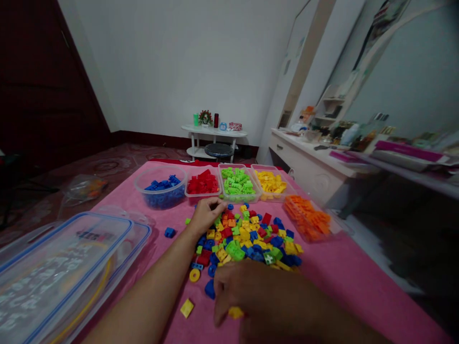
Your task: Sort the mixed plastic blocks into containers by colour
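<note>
A heap of mixed small plastic bricks (247,239) in blue, red, green, yellow and orange lies on the pink cloth (344,272). My left hand (206,214) reaches to the heap's far left edge, fingers curled down onto the bricks; what they hold is hidden. My right hand (251,291) sits at the heap's near edge, fingers bent, pinching a yellow brick (235,312). Behind the heap stand a round tub of blue bricks (161,190) and trays of red bricks (203,183), green bricks (237,182), yellow bricks (270,182) and orange bricks (307,217).
Clear lidded boxes with blue rims (60,272) sit at the near left. Loose bricks lie apart: a blue one (169,232), a yellow ring (194,274), a yellow square (187,307). A white dresser (311,162) and small white table (213,131) stand beyond.
</note>
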Tool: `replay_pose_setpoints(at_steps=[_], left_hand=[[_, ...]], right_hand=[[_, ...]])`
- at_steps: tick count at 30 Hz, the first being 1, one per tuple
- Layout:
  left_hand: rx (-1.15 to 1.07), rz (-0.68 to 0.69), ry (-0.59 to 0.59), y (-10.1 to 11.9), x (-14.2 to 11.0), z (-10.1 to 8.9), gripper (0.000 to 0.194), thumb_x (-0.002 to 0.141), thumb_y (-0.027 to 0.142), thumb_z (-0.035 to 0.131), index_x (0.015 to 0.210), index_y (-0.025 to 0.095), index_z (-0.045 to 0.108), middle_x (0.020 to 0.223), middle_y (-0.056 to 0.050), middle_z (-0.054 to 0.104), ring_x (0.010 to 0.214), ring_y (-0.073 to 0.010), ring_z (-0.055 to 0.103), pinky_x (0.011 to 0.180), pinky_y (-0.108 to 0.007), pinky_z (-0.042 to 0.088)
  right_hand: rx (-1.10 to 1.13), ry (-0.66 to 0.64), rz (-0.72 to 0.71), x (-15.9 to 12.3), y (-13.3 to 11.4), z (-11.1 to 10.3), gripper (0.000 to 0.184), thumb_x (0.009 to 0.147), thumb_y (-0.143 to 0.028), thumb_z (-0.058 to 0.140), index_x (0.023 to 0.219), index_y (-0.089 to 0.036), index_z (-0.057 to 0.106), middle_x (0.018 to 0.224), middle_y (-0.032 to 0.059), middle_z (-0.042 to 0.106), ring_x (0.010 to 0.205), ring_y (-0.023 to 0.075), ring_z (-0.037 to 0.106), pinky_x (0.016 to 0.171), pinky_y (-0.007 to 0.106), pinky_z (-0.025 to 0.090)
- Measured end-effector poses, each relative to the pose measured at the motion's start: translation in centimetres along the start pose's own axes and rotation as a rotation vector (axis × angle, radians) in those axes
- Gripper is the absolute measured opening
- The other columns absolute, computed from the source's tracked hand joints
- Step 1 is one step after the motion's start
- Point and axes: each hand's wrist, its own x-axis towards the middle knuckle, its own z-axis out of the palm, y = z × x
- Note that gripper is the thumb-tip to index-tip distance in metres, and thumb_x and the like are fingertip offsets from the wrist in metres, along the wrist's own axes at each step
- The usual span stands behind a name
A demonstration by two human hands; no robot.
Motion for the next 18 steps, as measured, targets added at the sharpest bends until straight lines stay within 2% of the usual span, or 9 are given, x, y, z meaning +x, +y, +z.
replay_pose_setpoints(at_steps=[3, 6, 9, 13, 16, 18], left_hand=[[0.01, -0.008, -0.009, -0.1, 0.0, 0.0, 0.03, 0.079, 0.04, 0.059, 0.067, 0.013, 0.063, 0.062, -0.001, 0.059, 0.058, -0.0115, 0.051, 0.055, -0.022, 0.036], [0.001, -0.002, -0.027, -0.3, 0.1, 0.0, 0.029, 0.08, 0.04, 0.059, 0.07, 0.013, 0.065, 0.065, -0.002, 0.062, 0.061, -0.0123, 0.053, 0.058, -0.022, 0.038], [-0.005, 0.012, -0.031, -0.3, 0.0, 0.0, 0.029, 0.079, 0.04, 0.059, 0.069, 0.013, 0.065, 0.065, -0.001, 0.063, 0.061, -0.0122, 0.054, 0.058, -0.021, 0.039], [0.004, 0.02, -0.022, -0.4, 0.0, 0.0, 0.029, 0.079, 0.04, 0.06, 0.069, 0.014, 0.064, 0.065, 0.0, 0.062, 0.06, -0.0117, 0.053, 0.057, -0.021, 0.039], [-0.001, 0.005, -0.031, -0.5, 0.0, 0.0, 0.029, 0.079, 0.04, 0.06, 0.068, 0.014, 0.065, 0.064, 0.0, 0.062, 0.06, -0.0115, 0.053, 0.057, -0.021, 0.039], [-0.005, -0.009, -0.028, -0.5, 0.1, 0.0, 0.029, 0.079, 0.04, 0.06, 0.068, 0.013, 0.065, 0.063, 0.0, 0.061, 0.059, -0.0112, 0.053, 0.057, -0.021, 0.038]], right_hand=[[-0.045, 0.084, 0.042, 0.3, 1.1, 1.3, 0.021, 0.073, -0.012, 0.065, 0.091, -0.022, 0.071, 0.093, -0.0013, 0.062, 0.081, 0.0099, 0.054, 0.066, 0.019, 0.036], [-0.057, 0.216, 0.104, 0.5, 3.4, 0.9, 0.023, 0.073, -0.009, 0.064, 0.09, -0.023, 0.072, 0.09, -0.0012, 0.062, 0.082, 0.0104, 0.055, 0.067, 0.019, 0.037], [-0.094, 0.359, 0.216, 0.7, 5.4, -0.2, 0.02, 0.073, -0.016, 0.067, 0.091, -0.023, 0.073, 0.09, 0.0009, 0.063, 0.085, 0.0135, 0.056, 0.071, 0.022, 0.038], [-0.021, 0.543, 0.332, -0.4, 6.9, -2.1, 0.022, 0.075, -0.027, 0.069, 0.096, -0.023, 0.072, 0.091, 0.002, 0.067, 0.083, 0.0151, 0.059, 0.073, 0.024, 0.041], [-0.038, 0.696, 0.408, -2.4, 7.6, -3.9, 0.02, 0.077, -0.024, 0.065, 0.096, -0.023, 0.072, 0.09, 0.0022, 0.069, 0.078, 0.0148, 0.059, 0.071, 0.025, 0.042], [-0.078, 0.746, 0.438, -3.7, 8.2, -4.8, 0.019, 0.076, -0.024, 0.065, 0.094, -0.022, 0.072, 0.09, 0.0028, 0.069, 0.078, 0.0152, 0.059, 0.07, 0.026, 0.042]])
